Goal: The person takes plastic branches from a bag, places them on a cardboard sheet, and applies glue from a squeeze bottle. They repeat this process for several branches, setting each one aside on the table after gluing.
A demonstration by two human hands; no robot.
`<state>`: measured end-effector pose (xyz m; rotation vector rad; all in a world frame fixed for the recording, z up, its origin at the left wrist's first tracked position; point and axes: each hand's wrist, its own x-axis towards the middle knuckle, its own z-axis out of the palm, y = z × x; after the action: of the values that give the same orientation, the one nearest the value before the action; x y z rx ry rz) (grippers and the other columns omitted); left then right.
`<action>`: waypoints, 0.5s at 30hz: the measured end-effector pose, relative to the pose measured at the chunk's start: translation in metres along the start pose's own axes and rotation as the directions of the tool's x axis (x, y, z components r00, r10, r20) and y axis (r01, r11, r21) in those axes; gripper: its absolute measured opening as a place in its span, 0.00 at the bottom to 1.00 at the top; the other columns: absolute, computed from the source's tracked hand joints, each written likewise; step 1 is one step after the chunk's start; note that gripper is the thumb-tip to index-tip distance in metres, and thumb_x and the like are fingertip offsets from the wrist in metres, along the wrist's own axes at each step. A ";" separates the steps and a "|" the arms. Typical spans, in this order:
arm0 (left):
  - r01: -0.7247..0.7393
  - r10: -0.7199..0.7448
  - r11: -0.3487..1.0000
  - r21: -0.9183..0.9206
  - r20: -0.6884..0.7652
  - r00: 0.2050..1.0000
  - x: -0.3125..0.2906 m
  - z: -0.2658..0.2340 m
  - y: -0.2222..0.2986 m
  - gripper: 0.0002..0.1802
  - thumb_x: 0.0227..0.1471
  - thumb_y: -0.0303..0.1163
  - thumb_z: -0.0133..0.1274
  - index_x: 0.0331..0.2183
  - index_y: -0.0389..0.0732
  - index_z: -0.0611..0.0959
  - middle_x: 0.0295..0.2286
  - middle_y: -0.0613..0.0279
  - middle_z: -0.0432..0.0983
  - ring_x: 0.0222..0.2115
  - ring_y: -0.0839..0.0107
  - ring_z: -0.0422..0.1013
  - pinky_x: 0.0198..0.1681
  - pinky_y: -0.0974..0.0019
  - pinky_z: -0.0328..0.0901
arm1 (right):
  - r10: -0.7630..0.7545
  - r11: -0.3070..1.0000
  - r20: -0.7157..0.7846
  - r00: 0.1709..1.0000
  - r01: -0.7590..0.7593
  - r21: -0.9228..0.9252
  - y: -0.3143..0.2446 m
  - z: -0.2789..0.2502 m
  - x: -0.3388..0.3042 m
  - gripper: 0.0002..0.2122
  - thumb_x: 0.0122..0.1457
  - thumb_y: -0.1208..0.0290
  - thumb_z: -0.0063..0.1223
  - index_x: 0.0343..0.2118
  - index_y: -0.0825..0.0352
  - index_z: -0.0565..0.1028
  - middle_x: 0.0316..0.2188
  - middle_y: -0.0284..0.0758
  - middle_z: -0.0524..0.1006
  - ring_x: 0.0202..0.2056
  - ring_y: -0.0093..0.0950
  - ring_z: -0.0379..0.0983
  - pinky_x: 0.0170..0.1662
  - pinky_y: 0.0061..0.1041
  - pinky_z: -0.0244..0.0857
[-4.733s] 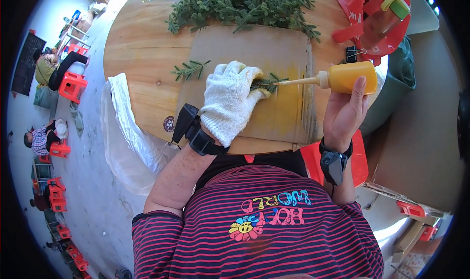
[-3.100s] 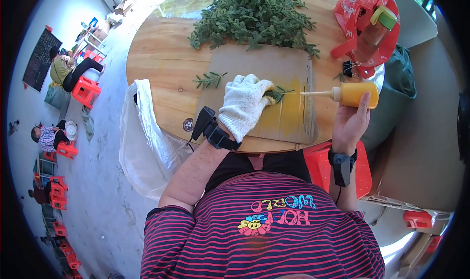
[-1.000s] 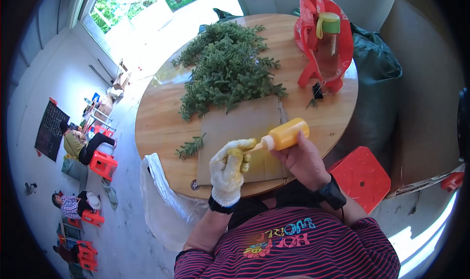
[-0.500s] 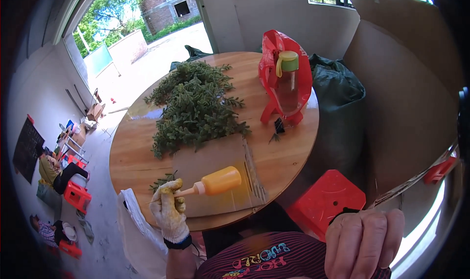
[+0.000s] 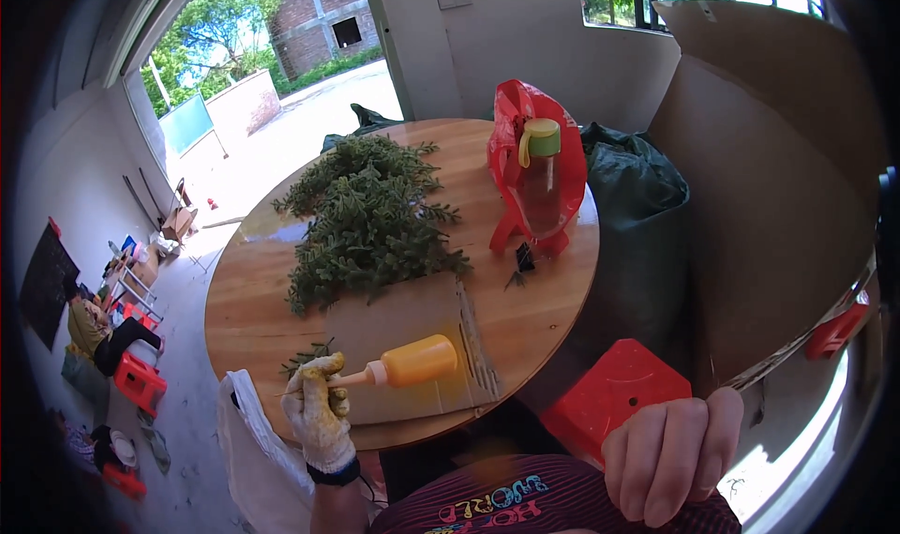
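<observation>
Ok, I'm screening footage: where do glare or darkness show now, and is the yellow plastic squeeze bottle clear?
Head view: sunlight bleaches the pale ground outdoors; head view: sheen whitens part of the round brown wooden table; head view: outer rim black; head view: the yellow plastic squeeze bottle looks fairly sharp.

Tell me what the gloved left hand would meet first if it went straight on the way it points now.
Probably the small green sprig just beyond the left hand. Its height over the table is unclear, so it might pass above, toward the heap of greenery.
</observation>
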<state>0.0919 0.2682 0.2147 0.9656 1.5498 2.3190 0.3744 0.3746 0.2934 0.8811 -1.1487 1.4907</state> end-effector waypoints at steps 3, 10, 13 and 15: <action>-0.017 0.018 0.999 0.029 -0.014 1.000 0.002 0.002 0.007 0.19 0.55 0.42 0.49 0.32 0.33 0.80 0.21 0.63 0.73 0.11 0.85 0.59 0.11 0.82 0.52 | 0.107 0.973 0.057 0.993 -0.116 0.201 -0.025 0.010 -0.041 0.10 0.61 0.69 0.42 0.41 0.68 0.62 0.37 0.45 0.70 0.37 0.37 0.70 0.36 0.30 0.67; 0.004 -0.002 1.000 -0.020 0.072 0.997 0.006 0.005 -0.009 0.19 0.55 0.41 0.49 0.33 0.32 0.79 0.21 0.62 0.72 0.11 0.83 0.58 0.11 0.80 0.52 | 0.371 0.635 0.148 0.917 -0.367 0.680 -0.042 0.027 -0.048 0.18 0.62 0.62 0.38 0.48 0.71 0.59 0.43 0.41 0.70 0.43 0.29 0.66 0.46 0.26 0.61; 0.016 -0.013 0.998 -0.058 0.056 0.998 0.018 0.002 -0.005 0.19 0.56 0.40 0.47 0.34 0.31 0.78 0.20 0.62 0.70 0.12 0.82 0.58 0.11 0.80 0.52 | 0.439 0.448 0.196 0.877 -0.403 0.798 0.024 0.000 0.021 0.22 0.62 0.58 0.36 0.51 0.71 0.57 0.45 0.39 0.69 0.46 0.25 0.64 0.50 0.24 0.58; 0.046 -0.043 0.998 -0.053 0.049 0.998 0.028 0.000 -0.008 0.19 0.57 0.40 0.47 0.35 0.30 0.77 0.20 0.62 0.70 0.12 0.82 0.59 0.11 0.81 0.52 | 0.464 0.334 0.240 0.853 -0.419 0.844 0.026 0.005 0.011 0.24 0.63 0.56 0.35 0.53 0.72 0.57 0.46 0.38 0.69 0.47 0.22 0.63 0.52 0.23 0.56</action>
<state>0.0691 0.2852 0.2189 0.9565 1.4674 2.2782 0.3468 0.3718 0.2993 1.2460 -0.4857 2.6852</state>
